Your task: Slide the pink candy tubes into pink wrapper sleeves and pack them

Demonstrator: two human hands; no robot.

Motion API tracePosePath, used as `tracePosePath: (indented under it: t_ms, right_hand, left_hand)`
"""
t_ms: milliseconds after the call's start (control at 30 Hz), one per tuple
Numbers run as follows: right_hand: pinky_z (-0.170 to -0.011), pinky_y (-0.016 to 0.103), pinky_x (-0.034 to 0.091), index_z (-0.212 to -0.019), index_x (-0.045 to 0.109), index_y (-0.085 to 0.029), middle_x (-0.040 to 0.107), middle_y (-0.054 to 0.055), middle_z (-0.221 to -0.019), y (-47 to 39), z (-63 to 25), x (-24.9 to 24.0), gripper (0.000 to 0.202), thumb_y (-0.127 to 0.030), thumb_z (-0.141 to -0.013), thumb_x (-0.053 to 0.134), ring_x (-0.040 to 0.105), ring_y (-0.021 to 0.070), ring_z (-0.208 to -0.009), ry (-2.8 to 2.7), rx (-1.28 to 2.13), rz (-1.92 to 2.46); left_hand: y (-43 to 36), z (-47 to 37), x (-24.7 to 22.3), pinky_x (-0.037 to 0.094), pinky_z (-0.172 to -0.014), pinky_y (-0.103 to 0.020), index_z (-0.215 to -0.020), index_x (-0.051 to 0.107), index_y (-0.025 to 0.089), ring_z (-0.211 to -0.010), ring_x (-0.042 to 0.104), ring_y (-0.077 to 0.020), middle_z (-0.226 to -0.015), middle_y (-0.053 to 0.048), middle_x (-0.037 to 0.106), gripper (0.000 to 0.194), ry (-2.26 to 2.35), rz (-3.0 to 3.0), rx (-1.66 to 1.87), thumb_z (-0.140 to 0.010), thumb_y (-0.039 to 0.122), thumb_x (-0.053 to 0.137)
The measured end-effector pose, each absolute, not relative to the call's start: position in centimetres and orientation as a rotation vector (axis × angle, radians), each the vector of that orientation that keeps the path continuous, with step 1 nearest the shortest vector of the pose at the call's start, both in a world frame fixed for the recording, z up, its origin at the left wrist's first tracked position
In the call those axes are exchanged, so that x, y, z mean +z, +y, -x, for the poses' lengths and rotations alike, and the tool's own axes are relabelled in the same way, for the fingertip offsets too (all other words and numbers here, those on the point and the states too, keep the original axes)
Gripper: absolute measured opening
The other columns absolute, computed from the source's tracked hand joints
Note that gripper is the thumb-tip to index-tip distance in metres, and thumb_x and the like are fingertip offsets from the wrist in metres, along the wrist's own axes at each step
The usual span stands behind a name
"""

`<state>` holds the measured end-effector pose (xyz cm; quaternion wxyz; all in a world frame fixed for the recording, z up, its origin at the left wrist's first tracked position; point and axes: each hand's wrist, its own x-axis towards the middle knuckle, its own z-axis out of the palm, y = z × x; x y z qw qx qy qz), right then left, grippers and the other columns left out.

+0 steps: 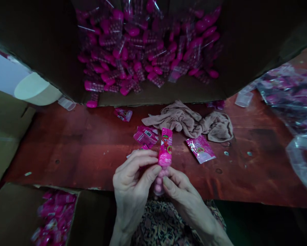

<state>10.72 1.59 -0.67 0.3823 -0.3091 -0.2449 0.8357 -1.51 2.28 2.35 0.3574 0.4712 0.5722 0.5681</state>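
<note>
Pink wrapper (165, 147) tops a tube of balls (158, 187), long axis pointing away; left hand (133, 176) pinches their join, right hand (182, 188) the tube

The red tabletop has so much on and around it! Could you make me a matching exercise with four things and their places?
1. tube of pink balls
2. brownish cloth
3. pale bowl
4. lower cardboard box

A. left of the large box
B. at the picture's lower left
C. between the left hand and right hand
D. crumpled on the tabletop

Pairs: 1-C, 2-D, 3-A, 4-B
</note>
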Motion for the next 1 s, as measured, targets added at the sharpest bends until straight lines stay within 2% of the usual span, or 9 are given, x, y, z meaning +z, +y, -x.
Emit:
tracePosePath:
  t_ms: [233, 333, 467, 567, 667, 767, 900, 1000]
  right_hand:
    - [-0.067, 0.018, 0.042, -0.084, 0.064, -0.02, 0.053, -0.002, -0.077, 0.7, -10.9, -0.1, 0.013, -0.033, -0.083, 0.06, 0.049, 0.0081, -0.071, -0.578, 2.153, 0.798]
    - [-0.069, 0.021, 0.044, -0.089, 0.065, -0.021, 0.054, -0.001, -0.079, 0.9, -10.7, 0.7, 0.018, -0.036, -0.083, 0.059, 0.051, 0.0103, -0.073, -0.72, 2.1, 0.856]
    - [-0.066, 0.025, 0.045, -0.088, 0.064, -0.021, 0.06, 0.001, -0.077, 1.4, -10.4, 1.8, 0.018, -0.035, -0.086, 0.053, 0.055, 0.0142, -0.071, -1.167, 1.879, 1.122]
    - [-0.067, 0.026, 0.045, -0.093, 0.064, -0.022, 0.065, 0.002, -0.079, 1.2, -10.1, 2.0, 0.018, -0.033, -0.087, 0.051, 0.059, 0.0172, -0.075, -1.353, 1.66, 1.305]
    - [-0.066, 0.027, 0.047, -0.108, 0.061, -0.023, 0.068, 0.003, -0.08, 0.8, -10.0, 1.9, 0.028, -0.035, -0.089, 0.046, 0.062, 0.0185, -0.073, -1.388, 1.552, 1.394]
    - [-0.064, 0.027, 0.049, -0.122, 0.053, -0.021, 0.069, 0.005, -0.082, 0.6, -9.9, 1.7, 0.038, -0.039, -0.091, 0.038, 0.064, 0.0193, -0.072, -1.372, 1.526, 1.437]
    - [-0.07, 0.029, 0.05, -0.121, 0.054, -0.021, 0.07, 0.007, -0.088, 0.7, -9.9, 1.5, 0.041, -0.042, -0.092, 0.034, 0.065, 0.0213, -0.078, -1.423, 1.493, 1.458]
    - [-0.076, 0.034, 0.048, -0.127, 0.05, -0.022, 0.069, 0.008, -0.096, 0.4, -10.3, 1.0, 0.045, -0.044, -0.091, 0.035, 0.063, 0.0232, -0.084, -1.438, 1.507, 1.5]
  left_hand:
    - [1.8, 1.0, 1.7, 0.048, -0.066, -0.022, -0.072, 0.068, 0.021, -0.075, 0.059, -0.0133, -0.077, -0.002, 0.063, 0.009, 1.377, -1.07, 1.458, -0.072, 0.012, 0.066]
    - [1.6, 1.3, 1.0, 0.048, -0.063, -0.02, -0.069, 0.066, 0.02, -0.07, 0.058, -0.0115, -0.074, 0.0, 0.061, 0.005, 1.267, -0.817, 1.516, -0.069, 0.019, 0.07]
    - [1.8, 1.8, 0.6, 0.048, -0.053, -0.023, -0.08, 0.066, 0.018, -0.056, 0.058, -0.0129, -0.069, -0.002, 0.064, 0.029, 1.096, -0.554, 1.388, -0.064, 0.042, 0.072]
    - [2.0, 1.7, 0.8, 0.048, -0.05, -0.024, -0.084, 0.067, 0.013, -0.05, 0.058, -0.0123, -0.072, -0.008, 0.069, 0.027, 1.142, -0.498, 1.187, -0.072, 0.037, 0.067]
    - [2.2, 1.1, 0.9, 0.049, -0.055, -0.024, -0.083, 0.067, 0.012, -0.053, 0.06, -0.0124, -0.073, -0.009, 0.072, 0.021, 1.125, -0.402, 1.173, -0.073, 0.031, 0.066]
    - [2.3, 0.6, 0.8, 0.05, -0.065, -0.024, -0.089, 0.068, 0.014, -0.066, 0.066, -0.0146, -0.078, -0.009, 0.073, 0.02, 1.072, -0.32, 1.178, -0.075, 0.028, 0.064]
    - [2.4, 0.3, 0.7, 0.05, -0.078, -0.03, -0.09, 0.069, 0.014, -0.081, 0.067, -0.019, -0.086, -0.011, 0.073, 0.023, 1.014, -0.319, 1.145, -0.08, 0.031, 0.059]
    - [2.2, 0.0, 0.8, 0.048, -0.083, -0.034, -0.099, 0.067, 0.014, -0.087, 0.066, -0.0207, -0.093, -0.011, 0.072, 0.027, 1.037, -0.331, 1.081, -0.082, 0.032, 0.055]
